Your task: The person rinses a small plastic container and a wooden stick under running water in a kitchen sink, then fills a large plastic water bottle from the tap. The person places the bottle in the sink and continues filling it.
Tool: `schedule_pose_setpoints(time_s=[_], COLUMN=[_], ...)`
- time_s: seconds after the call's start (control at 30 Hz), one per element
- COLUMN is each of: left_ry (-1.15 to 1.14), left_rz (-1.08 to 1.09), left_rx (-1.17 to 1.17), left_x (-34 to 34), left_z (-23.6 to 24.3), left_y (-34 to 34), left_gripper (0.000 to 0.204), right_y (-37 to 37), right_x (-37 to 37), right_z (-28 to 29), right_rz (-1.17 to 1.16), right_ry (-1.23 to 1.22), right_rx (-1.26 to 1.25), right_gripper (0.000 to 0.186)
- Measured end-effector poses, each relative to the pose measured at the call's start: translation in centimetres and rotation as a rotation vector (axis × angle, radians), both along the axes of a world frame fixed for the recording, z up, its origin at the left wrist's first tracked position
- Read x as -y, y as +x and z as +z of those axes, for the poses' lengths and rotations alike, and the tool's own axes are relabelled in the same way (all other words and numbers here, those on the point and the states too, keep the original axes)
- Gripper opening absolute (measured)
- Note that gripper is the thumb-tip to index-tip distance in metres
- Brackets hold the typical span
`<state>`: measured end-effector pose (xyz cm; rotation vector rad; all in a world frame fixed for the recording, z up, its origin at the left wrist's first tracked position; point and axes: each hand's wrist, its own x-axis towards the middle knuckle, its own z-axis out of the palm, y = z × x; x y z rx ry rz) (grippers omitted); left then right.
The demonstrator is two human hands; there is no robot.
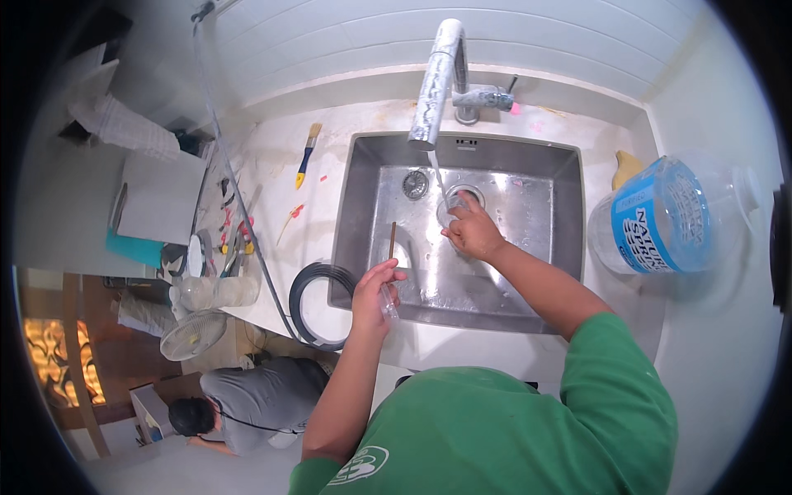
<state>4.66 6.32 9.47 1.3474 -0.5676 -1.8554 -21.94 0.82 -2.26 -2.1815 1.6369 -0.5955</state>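
Faucet spout [429,103] overhanging the steel sink [351,214], water stream [437,169] falling beside the right hand [474,229] — room opening along the sink's right wall [568,223], water jug [652,219] blocking beyond.

Lettered blue label [648,223] on lg btl [730,235], logo [363,466] on tee [495,421].

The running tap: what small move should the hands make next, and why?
Perhaps the left hand should bring its thin brown stick to the water: the tap is running near the right hand, while the stick is held apart from the stream.
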Motion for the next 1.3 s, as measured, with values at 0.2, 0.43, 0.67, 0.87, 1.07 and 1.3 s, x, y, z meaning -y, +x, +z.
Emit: schedule_pose_setpoints(time_s=[0.2,0.43,0.67,0.87,1.07,1.3], left_ry=[0.017,0.027,0.022,0.02,0.021,0.01], left_rz=[-0.008,0.002,-0.011,0.011,0.011,-0.007], left_rx=[0.029,0.043,0.026,0.026,0.004,0.026], left_x=[-0.2,-0.7,-0.7,-0.4,-0.5,0.2], left_z=[-0.3,0.0,-0.5,-0.4,-0.8,-0.1], left_y=[-0.3,-0.3,-0.4,-0.1,-0.2,-1.0], left_gripper=[0.038,0.036,0.038,0.036,0.035,0.035], right_y=[2.4,2.5,1.5,1.5,2.2,1.4], right_x=[-0.9,-2.2,1.0,3.1,3.9,4.2], right_z=[-2.6,-1.5,-1.3,-2.9,2.2,2.5], right_rz=[-0.136,-0.057,-0.092,-0.312,-0.284,-0.19], right_ry=[-0.02,0.239,0.217,0.125,0.221,0.065], right_rx=[-0.226,-0.269,-0.051,0.497,0.67,0.624], right_gripper=[0.045,0.064,0.081,0.082,0.077,0.073])
